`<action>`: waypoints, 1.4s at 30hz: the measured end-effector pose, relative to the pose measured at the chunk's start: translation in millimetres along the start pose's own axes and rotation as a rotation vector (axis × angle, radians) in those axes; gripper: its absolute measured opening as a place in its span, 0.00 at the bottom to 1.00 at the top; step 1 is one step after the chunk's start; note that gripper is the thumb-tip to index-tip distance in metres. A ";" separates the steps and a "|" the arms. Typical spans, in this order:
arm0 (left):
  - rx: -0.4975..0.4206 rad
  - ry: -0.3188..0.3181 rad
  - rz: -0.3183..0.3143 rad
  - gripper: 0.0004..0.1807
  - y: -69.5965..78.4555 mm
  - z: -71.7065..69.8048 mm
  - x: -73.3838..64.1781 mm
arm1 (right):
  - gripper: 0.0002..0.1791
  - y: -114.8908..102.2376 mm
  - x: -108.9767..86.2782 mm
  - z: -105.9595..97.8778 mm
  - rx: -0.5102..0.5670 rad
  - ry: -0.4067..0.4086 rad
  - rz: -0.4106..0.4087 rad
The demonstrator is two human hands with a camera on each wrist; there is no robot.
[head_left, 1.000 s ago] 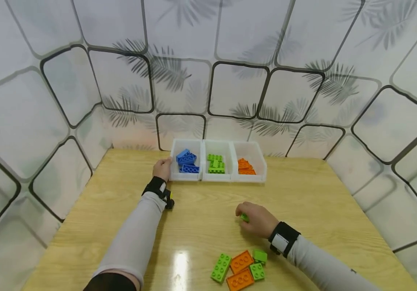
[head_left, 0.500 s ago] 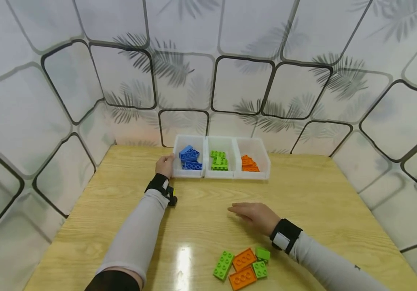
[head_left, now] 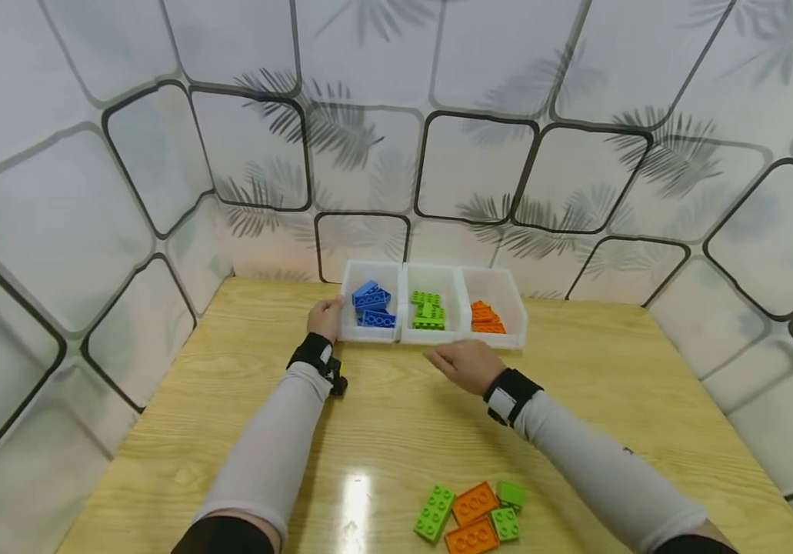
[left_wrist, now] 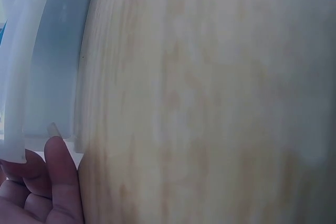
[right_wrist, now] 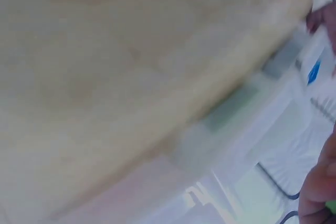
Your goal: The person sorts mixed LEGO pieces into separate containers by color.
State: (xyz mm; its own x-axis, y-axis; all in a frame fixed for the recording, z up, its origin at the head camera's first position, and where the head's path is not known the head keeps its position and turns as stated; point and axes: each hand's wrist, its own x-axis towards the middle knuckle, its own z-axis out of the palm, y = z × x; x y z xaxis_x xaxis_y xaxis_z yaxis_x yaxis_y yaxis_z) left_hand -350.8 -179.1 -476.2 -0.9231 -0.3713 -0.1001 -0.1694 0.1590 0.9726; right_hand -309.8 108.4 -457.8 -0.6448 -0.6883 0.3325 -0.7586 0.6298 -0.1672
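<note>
My left hand (head_left: 324, 318) holds the left end of a white three-part bin (head_left: 522, 327); in the left wrist view the thumb (left_wrist: 62, 163) lies on its outer wall, with the other fingers curled at the rim. Just in front of the bin's middle and right parts, my right hand (head_left: 465, 364) hovers over the table. A bit of a green toy brick (right_wrist: 331, 206) shows in its fingers in the right wrist view; the head view hides it. Blue bricks (head_left: 373, 300) lie in the left part, green bricks (head_left: 428, 312) in the middle, orange bricks (head_left: 486, 317) in the right.
Near the table's front edge lie a long green brick (head_left: 434, 513), an upper orange brick (head_left: 475, 502), a lower orange brick (head_left: 472, 536) and small green bricks (head_left: 504, 524). A patterned curtain (head_left: 479, 165) closes off the back and sides of the wooden table (head_left: 285, 454).
My right hand has moved forward, away from the loose bricks and up to the bin's front. Its green brick, visible in the earliest head frame, is now hidden there. The left hand stays at the bin.
</note>
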 end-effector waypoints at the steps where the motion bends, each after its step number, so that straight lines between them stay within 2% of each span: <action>1: -0.003 0.001 0.002 0.27 -0.1 -0.2 0.6 | 0.23 2.7 9.9 0.4 -0.006 0.002 0.036; 5: -0.004 0.013 0.011 0.27 -1.4 -0.2 2.2 | 0.25 13.8 46.2 5.0 -0.038 0.025 0.161; 8: 0.004 0.016 0.015 0.27 -2.7 1.1 1.8 | 0.20 22.3 66.6 12.1 -0.055 0.050 0.199; 12: 0.009 0.025 0.023 0.26 -4.1 2.9 2.2 | 0.19 32.7 83.4 25.0 -0.121 0.058 0.246; 18: 0.017 0.022 0.014 0.27 -6.0 6.1 1.6 | 0.20 42.9 87.5 40.3 -0.244 -0.012 0.332; 27: 0.030 -0.005 0.014 0.28 -2.1 0.6 0.8 | 0.21 46.0 92.3 49.4 -0.400 -0.067 0.313; 31: 0.023 -0.003 0.023 0.28 -0.2 1.4 -1.2 | 0.22 47.7 93.1 52.0 -0.430 -0.073 0.321; 37: 0.019 0.001 0.024 0.27 0.6 1.5 -1.6 | 0.29 48.6 93.6 51.6 -0.418 -0.097 0.322; 41: 0.011 0.003 0.024 0.28 -5.5 2.3 4.6 | 0.32 46.6 93.2 48.1 -0.395 -0.138 0.327; 42: 0.005 0.020 0.044 0.29 -8.8 3.0 7.9 | 0.33 45.9 93.0 46.7 -0.393 -0.149 0.325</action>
State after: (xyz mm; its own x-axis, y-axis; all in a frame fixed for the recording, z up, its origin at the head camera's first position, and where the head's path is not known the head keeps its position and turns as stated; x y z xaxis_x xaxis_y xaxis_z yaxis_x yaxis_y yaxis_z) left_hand -357.7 -180.7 -486.2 -0.9226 -0.3820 -0.0532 -0.1307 0.1800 0.9749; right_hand -409.0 56.5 -477.9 -0.8691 -0.4605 0.1807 -0.4431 0.8871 0.1298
